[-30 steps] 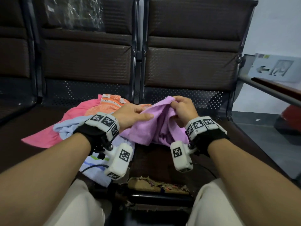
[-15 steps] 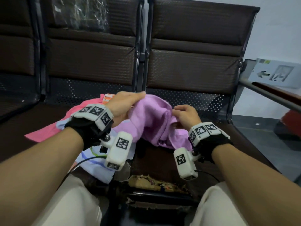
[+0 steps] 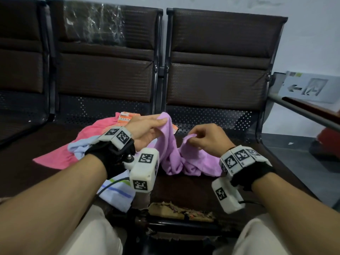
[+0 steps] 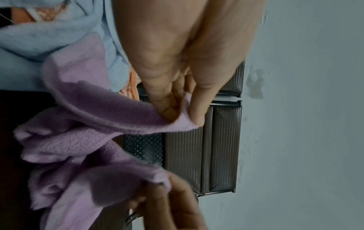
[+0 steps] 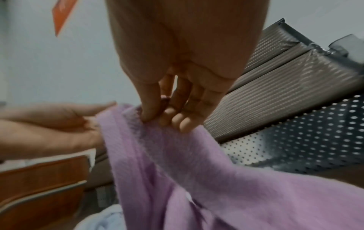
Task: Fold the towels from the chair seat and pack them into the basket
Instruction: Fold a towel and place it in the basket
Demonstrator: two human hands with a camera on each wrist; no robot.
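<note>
The task is judged to be at an early stage: no towel is seen folded, and no basket is visible in any view. A soft lilac fleece towel (image 3: 176, 155) is held up over the dark brown padded chair seat (image 3: 184, 186) by two spots along its edge. One corner is pinched between the thumb and fingers (image 4: 167, 109) of the left hand (image 3: 147, 131); another part of the edge is pinched by the curled fingers (image 5: 177, 118) of the right hand (image 3: 206, 138). Between the two grips the cloth sags in a bunched heap, its lower part resting on the seat just below the fingers. It is not yet spread flat, so the first fold appears still to be made.

To the left of the left-hand fingers, a heap of unfolded cloths lies on the seat: a bright pink towel (image 3: 60, 155), a pale blue fleece towel (image 3: 79, 148), an orange patterned cloth (image 3: 127, 116) and a white cloth with coloured stripes (image 3: 117, 192) nearer the person. All of these seem left to be folded and packed once the lilac one is done.
</note>
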